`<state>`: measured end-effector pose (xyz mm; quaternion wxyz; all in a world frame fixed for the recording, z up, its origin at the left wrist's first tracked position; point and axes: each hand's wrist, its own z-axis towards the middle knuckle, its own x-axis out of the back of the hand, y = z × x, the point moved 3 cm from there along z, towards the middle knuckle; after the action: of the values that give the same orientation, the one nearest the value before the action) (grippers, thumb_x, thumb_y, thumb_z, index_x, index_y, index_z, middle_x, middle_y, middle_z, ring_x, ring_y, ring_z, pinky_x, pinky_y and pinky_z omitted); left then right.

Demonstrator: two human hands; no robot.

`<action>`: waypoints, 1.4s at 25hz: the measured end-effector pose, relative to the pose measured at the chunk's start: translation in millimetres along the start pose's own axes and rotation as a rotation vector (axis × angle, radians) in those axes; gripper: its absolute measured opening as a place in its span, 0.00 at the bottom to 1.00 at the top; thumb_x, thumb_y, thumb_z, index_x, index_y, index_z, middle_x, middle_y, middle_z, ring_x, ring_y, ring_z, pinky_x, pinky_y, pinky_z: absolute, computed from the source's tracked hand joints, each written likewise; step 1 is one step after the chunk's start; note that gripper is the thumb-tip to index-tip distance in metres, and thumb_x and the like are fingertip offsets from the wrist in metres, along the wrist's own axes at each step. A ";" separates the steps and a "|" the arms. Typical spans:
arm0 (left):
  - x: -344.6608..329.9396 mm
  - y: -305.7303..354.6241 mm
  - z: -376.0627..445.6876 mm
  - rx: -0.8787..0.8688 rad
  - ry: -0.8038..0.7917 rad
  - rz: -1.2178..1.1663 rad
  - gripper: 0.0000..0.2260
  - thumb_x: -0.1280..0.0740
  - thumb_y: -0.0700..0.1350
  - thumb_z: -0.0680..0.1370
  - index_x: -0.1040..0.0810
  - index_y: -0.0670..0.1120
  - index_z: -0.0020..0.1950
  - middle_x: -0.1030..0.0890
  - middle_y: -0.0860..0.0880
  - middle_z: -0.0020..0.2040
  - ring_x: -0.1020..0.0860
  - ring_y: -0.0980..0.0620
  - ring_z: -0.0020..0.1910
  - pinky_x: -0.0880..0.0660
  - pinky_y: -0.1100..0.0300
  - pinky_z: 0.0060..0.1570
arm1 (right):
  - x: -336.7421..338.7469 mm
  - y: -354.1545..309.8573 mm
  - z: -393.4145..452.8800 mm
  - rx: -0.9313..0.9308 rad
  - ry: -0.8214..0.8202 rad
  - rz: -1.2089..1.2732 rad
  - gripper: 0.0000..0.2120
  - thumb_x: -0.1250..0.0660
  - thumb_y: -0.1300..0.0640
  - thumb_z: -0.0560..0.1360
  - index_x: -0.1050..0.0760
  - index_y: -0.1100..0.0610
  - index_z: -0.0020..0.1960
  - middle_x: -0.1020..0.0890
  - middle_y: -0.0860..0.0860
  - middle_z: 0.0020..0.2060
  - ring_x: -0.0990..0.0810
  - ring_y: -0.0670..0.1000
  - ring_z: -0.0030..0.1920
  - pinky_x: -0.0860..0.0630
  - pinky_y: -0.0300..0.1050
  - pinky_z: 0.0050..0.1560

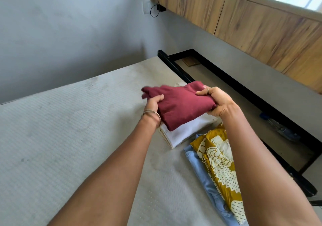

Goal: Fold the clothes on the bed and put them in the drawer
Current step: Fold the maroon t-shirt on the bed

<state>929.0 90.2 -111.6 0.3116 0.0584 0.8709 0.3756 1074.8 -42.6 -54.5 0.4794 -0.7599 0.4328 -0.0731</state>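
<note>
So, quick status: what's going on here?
Both hands, left and right, grip folded maroon shirt over white stack. Nothing in the way.

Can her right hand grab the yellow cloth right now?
Probably not yet: the right hand is gripping the red garment together with the left hand. The yellow cloth lies uncovered just under that arm, so letting go first would free it.
</note>
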 end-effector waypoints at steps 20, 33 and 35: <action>36.1 -77.7 4.4 -0.028 0.085 0.355 0.39 0.30 0.32 0.74 0.43 0.58 0.76 0.27 0.42 0.67 0.22 0.42 0.60 0.24 0.37 0.55 | 41.4 53.7 45.7 0.442 0.625 -1.172 0.17 0.36 0.64 0.79 0.26 0.53 0.67 0.22 0.54 0.61 0.29 0.56 0.64 0.33 0.54 0.63; 94.6 -29.9 -90.8 0.190 0.052 0.798 0.05 0.36 0.43 0.80 0.25 0.47 0.56 0.18 0.44 0.51 0.20 0.46 0.38 0.24 0.55 0.40 | -48.1 132.0 -22.4 0.357 0.286 -1.631 0.23 0.49 0.44 0.84 0.38 0.50 0.76 0.43 0.57 0.78 0.50 0.62 0.77 0.55 0.62 0.75; 117.1 -21.6 -114.2 0.143 0.102 0.814 0.06 0.36 0.43 0.79 0.23 0.46 0.55 0.16 0.44 0.49 0.20 0.46 0.36 0.25 0.58 0.38 | -80.9 130.7 -48.2 0.416 0.261 -1.452 0.18 0.43 0.48 0.83 0.31 0.51 0.70 0.29 0.55 0.70 0.36 0.59 0.70 0.40 0.58 0.68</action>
<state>771.4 43.6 -125.1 0.0893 0.4007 0.8150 0.4089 922.9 -37.5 -107.9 0.3893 -0.7330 -0.1447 -0.5387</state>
